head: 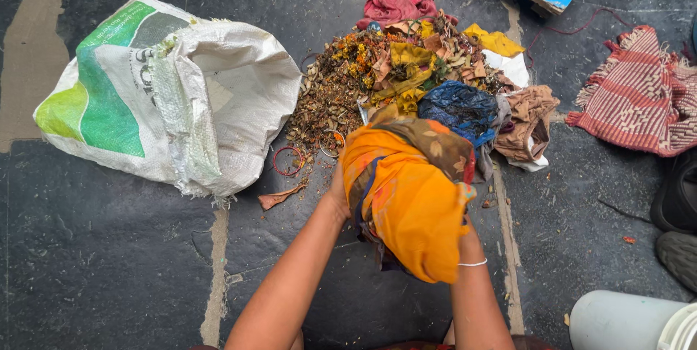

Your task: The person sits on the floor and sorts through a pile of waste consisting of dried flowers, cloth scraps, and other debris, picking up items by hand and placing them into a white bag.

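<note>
While both hands are wrapped up in that big orange cloth (406,205), it looks to me like the step in hand is lifting or bundling it up off the heap of waste (377,74) on the stone floor (109,263). From the head view, the left hand (337,194) presses against the cloth's left side, and the right hand (465,237) is mostly buried under the folds on the other side, thin white bangle at the wrist. Fingers are hidden by fabric on both, so I can't tell exactly how they're curled, though both seem clamped on the cloth. It's soft, printed, with a brownish patterned band on top, and hangs in a droopy lump just in front of the heap. I'd guess the next move needs a firm grip so loose ends don't drag. The heap is dry leaves, wilted marigold-type flowers, yellow rags, a crinkly dark blue plastic bag (457,107), a maroon rag (396,0) and a brown garment (526,121). Left of it lies a woven white-and-green sack (167,96), mouth open. A red striped fringed cloth (639,96) sits well apart on the right.
</note>
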